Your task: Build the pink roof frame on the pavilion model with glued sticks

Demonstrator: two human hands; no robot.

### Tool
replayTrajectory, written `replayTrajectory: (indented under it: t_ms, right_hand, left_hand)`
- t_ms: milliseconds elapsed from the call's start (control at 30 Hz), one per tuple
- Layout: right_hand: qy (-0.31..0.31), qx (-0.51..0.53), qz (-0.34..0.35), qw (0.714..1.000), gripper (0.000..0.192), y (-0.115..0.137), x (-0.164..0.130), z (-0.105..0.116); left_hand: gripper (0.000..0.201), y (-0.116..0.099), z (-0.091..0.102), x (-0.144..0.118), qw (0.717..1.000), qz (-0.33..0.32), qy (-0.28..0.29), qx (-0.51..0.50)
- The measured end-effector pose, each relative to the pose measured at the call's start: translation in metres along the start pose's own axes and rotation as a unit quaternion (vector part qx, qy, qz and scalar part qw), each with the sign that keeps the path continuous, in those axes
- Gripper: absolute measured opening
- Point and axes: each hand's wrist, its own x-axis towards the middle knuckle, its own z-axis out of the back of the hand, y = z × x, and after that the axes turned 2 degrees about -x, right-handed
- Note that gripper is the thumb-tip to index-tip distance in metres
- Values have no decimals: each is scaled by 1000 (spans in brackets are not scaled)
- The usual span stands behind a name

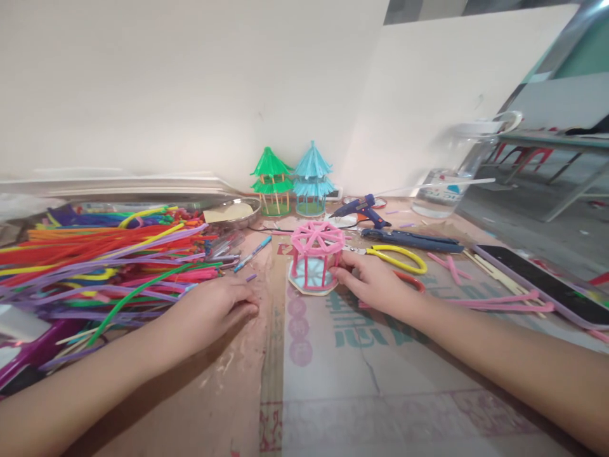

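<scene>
A craft workspace, likely a small handmade-model workshop: the desk [333, 374] is covered with flattened cardboard and carries a big heap of coloured pipe cleaners [104, 260], a glue gun [361, 209], yellow-handled pliers [399, 257], and finished green [272, 181] and blue pavilion models [311, 179] against a plain wall.

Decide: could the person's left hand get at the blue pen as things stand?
Probably yes. The left hand rests on the cardboard, and the blue pen lies just beyond it beside the pipe cleaners, with nothing between.

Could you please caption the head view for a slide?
Right hand touches a pink pavilion frame; left hand rests beside pipe cleaners.
</scene>
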Motion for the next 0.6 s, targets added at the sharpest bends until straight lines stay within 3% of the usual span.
replayTrajectory:
  t_ms: [367,600]
  right_hand:
    - [6,4,2,1000,16,1,0,0]
    - [-2,-3,10,1000,15,1,-1,1]
  left_hand:
    - [25,3,-7,-2,998,-48,-20,-25]
    - [23,-4,-25,8,998,-39,-26,30]
